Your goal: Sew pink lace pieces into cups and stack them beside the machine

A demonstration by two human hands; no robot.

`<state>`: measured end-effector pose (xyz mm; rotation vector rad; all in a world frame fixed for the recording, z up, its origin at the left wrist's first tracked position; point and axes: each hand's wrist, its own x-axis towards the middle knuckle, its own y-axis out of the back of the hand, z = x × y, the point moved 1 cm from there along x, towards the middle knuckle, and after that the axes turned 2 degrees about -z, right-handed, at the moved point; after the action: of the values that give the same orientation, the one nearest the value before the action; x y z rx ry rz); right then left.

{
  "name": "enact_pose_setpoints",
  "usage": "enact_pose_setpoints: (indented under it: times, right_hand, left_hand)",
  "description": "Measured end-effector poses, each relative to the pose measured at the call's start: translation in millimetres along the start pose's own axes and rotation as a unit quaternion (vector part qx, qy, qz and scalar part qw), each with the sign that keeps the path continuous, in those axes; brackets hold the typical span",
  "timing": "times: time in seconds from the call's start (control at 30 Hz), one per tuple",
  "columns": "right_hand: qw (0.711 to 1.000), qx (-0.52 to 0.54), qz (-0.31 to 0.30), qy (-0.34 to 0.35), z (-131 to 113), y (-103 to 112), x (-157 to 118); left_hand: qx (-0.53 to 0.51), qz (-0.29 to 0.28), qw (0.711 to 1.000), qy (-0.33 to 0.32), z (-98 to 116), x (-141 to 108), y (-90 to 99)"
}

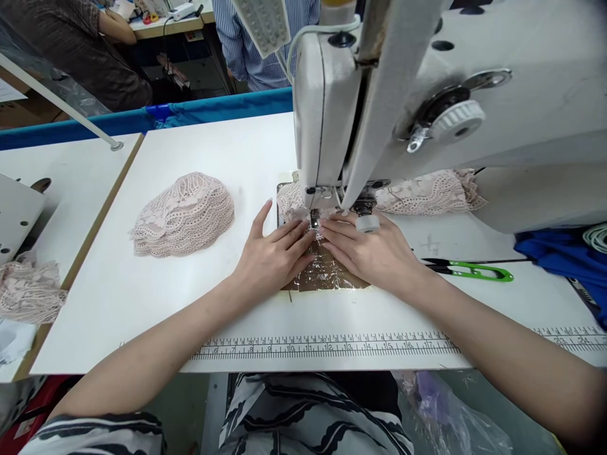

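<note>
A piece of pale pink lace (290, 199) lies under the needle area of a white sewing machine (322, 120). My left hand (275, 253) rests flat to the left of the presser foot (313, 218), fingertips at the lace and thumb stretched away. From the other side, my right hand (367, 249) lies with fingers extended, its tips close to the foot on the lace. Beneath both hands is a shiny brown taped patch (327, 268) on the table. My fingers and the machine head hide much of the lace.
A stack of lace pieces (184, 215) sits at left, with more lace (431, 193) behind the machine's right side. Green thread snips (478, 272) lie near my right forearm. A printed ruler (303, 347) runs along the front edge. Two people are beyond the blue cloth border (227, 106).
</note>
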<state>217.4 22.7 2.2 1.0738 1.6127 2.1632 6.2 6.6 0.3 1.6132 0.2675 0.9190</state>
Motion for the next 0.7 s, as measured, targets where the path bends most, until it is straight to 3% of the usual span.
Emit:
enact_pose_setpoints:
  times: [0.7]
  right_hand:
    - [0.999, 0.004, -0.032, -0.03, 2.6, -3.6, 3.0]
  left_hand:
    - [-0.01, -0.001, 1.0, 0.01, -6.4, 1.3, -3.7]
